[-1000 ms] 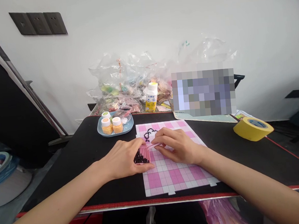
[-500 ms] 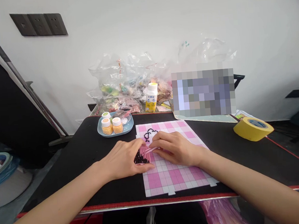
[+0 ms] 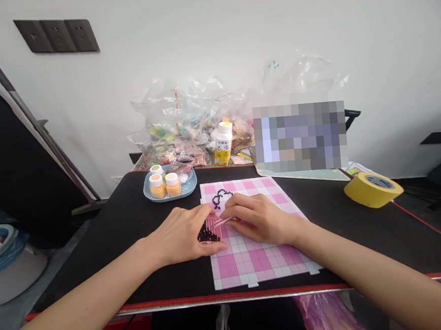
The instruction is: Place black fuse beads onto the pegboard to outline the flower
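My left hand [image 3: 185, 234] grips a small pink ridged tray [image 3: 214, 220] between thumb and fingers. Black beads [image 3: 207, 234] lie heaped in the tray's lower left part. In my right hand [image 3: 261, 217] is a pair of pink tweezers [image 3: 224, 220], its tips reaching over the tray near the beads. Whether the tips pinch a bead is too small to tell. Beneath my right hand lies a pink and white checked pegboard [image 3: 259, 263]. A curving outline of black beads [image 3: 216, 200] stands on its upper left, partly hidden by my right fingers.
A blue plate [image 3: 190, 190] with several small lidded jars [image 3: 157, 186] sits to the left. A white and yellow bottle [image 3: 223, 144] stands behind, before piled plastic bags [image 3: 186, 117]. At right lies a yellow tape roll [image 3: 371, 191]. The black mat [image 3: 110, 275] has a red edge.
The black beads in the tray have shifted slightly downward, baring more of its pink ridges. Both hands stay almost in place.
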`<state>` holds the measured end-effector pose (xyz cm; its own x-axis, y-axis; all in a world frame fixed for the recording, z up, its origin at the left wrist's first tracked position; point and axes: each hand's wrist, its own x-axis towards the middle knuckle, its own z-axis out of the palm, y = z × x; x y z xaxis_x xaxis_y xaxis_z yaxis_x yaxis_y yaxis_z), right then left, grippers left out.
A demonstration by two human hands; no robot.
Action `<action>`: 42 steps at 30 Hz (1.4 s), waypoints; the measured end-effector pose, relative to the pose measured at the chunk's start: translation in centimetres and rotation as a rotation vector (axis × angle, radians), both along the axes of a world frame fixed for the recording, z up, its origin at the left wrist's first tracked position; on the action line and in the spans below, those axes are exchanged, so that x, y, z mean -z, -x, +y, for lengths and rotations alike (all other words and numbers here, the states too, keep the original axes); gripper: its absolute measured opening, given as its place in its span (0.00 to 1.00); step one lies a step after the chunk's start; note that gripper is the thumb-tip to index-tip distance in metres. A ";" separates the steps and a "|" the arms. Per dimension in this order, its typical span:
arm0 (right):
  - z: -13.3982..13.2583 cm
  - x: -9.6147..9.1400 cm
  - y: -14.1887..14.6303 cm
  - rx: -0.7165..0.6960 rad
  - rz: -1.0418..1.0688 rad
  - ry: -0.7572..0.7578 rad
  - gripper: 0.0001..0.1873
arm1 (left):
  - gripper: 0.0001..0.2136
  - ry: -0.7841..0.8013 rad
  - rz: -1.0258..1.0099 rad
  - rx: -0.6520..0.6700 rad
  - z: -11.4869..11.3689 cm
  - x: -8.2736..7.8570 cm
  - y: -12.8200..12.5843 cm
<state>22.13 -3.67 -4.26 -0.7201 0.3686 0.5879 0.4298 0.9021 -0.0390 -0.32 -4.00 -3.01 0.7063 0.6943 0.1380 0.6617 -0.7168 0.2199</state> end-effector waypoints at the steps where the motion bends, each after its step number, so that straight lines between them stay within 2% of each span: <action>1: 0.0 0.0 0.0 -0.003 -0.005 0.006 0.09 | 0.27 -0.001 0.000 -0.001 0.0 0.0 0.0; 34: -0.1 -0.2 0.3 -0.029 -0.038 0.082 0.10 | 0.26 -0.003 -0.005 0.013 0.2 0.0 0.1; 42: 0.3 0.0 -0.2 0.001 0.033 0.056 0.09 | 0.26 -0.001 0.012 0.011 0.1 -0.1 0.0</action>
<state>22.37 -3.33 -4.24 -0.7003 0.4023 0.5896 0.4285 0.8976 -0.1034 -0.33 -3.92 -2.91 0.7157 0.6862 0.1300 0.6562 -0.7244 0.2114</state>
